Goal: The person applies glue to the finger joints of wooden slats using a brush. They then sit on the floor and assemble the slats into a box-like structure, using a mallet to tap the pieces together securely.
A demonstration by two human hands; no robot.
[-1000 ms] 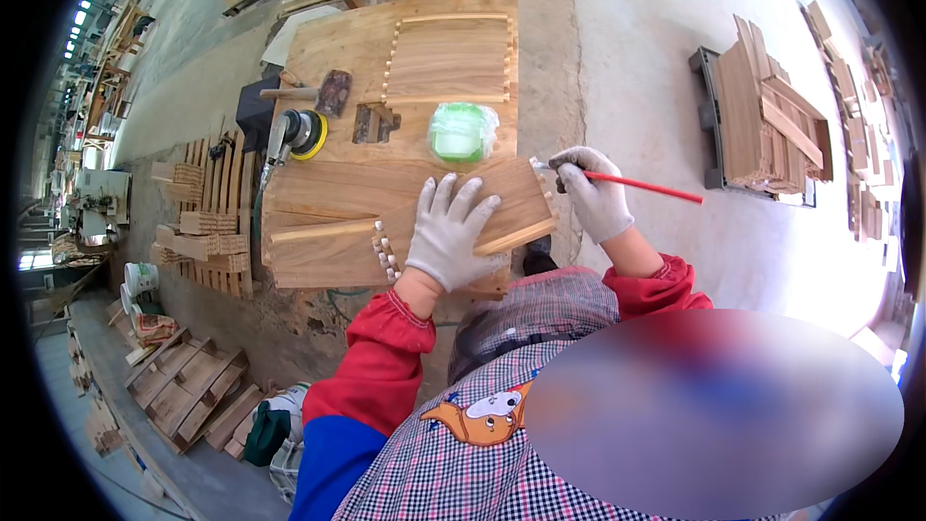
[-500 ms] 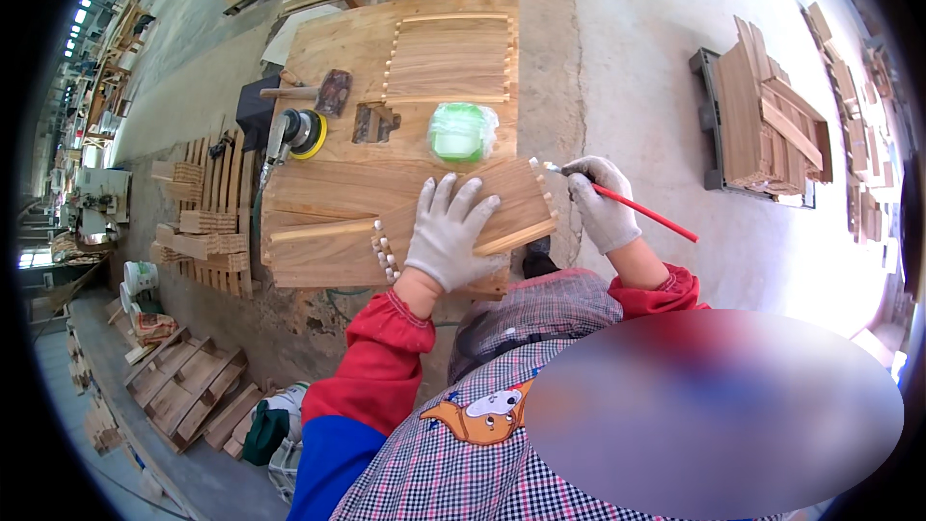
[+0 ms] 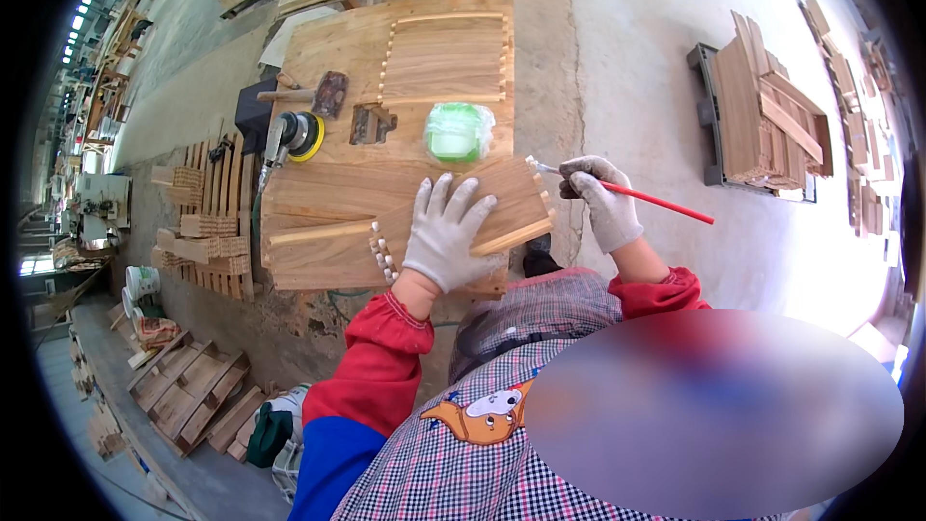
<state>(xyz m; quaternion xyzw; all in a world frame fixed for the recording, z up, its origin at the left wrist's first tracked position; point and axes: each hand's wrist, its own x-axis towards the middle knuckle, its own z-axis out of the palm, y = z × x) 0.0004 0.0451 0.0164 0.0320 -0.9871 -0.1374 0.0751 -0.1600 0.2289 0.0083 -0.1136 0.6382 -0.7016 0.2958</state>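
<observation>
My left hand (image 3: 449, 234), in a pale work glove, lies with fingers spread on a brown wooden panel (image 3: 509, 201). Finger-like notches run along both short ends of this panel, and the left end looks whitish. My gloved right hand (image 3: 606, 201) is closed round a brush with a red handle (image 3: 666, 205). The brush's tip meets the panel's notched right end, near its far corner. Beneath lies another wooden panel (image 3: 318, 195). A green tub wrapped in clear plastic (image 3: 459, 132) stands just beyond the panel. The right fingertips look darkened.
On the wooden workbench (image 3: 338, 39) lie a notched panel frame (image 3: 446, 58), a mallet (image 3: 329, 95) and a sander with a yellow rim (image 3: 301, 136). Slatted wood stacks (image 3: 217, 222) stand left of the bench. Boards on a pallet (image 3: 767, 125) sit off to the right.
My right hand has shifted slightly, and the brush now lies flatter, its tip nearer the panel's far right corner. My left hand stays spread on the panel.
</observation>
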